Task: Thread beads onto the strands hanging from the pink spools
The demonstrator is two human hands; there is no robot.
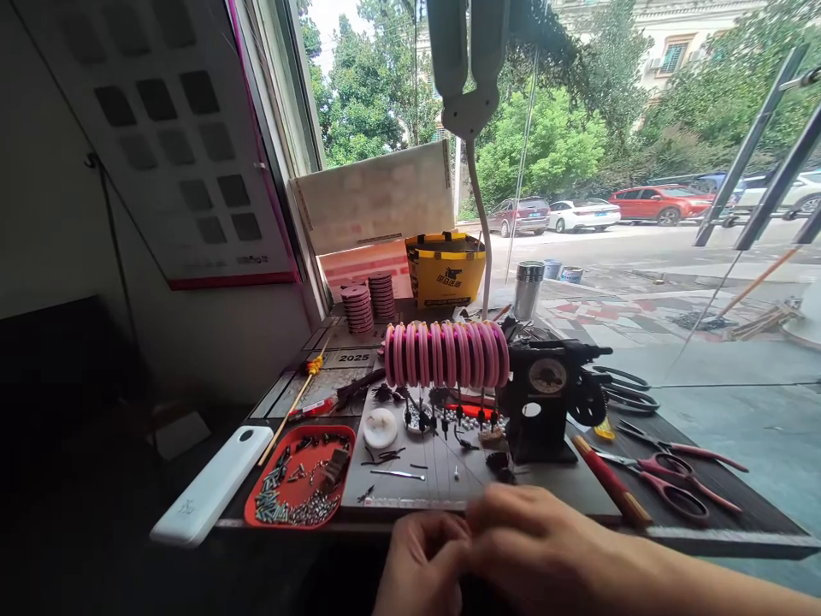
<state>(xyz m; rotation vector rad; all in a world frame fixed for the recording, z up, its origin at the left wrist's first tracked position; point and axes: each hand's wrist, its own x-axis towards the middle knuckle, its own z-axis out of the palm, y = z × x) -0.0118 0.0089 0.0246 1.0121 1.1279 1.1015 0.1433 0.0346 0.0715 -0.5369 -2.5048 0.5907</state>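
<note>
Both my hands meet at the table's near edge, blurred by motion. My left hand [420, 560] is curled, its fingers bent inward. My right hand [539, 547] lies over it, fingers pinched toward the left hand's fingertips. Whatever they hold between them is hidden or too small to make out. Just beyond them lies a grey work mat [442, 475] with small dark parts and pins on it. A row of pink spools [447, 352] sits on a rod behind the mat, beside a black hand-crank machine [545, 398].
A red tray [300, 479] of small metal parts and a white power bank [211, 494] lie at left. Red-handled scissors [667, 479] and a red tool [609, 483] lie at right. Stacked discs [369, 304], a yellow bag [445, 269] and a steel cup [527, 289] stand at the back by the window.
</note>
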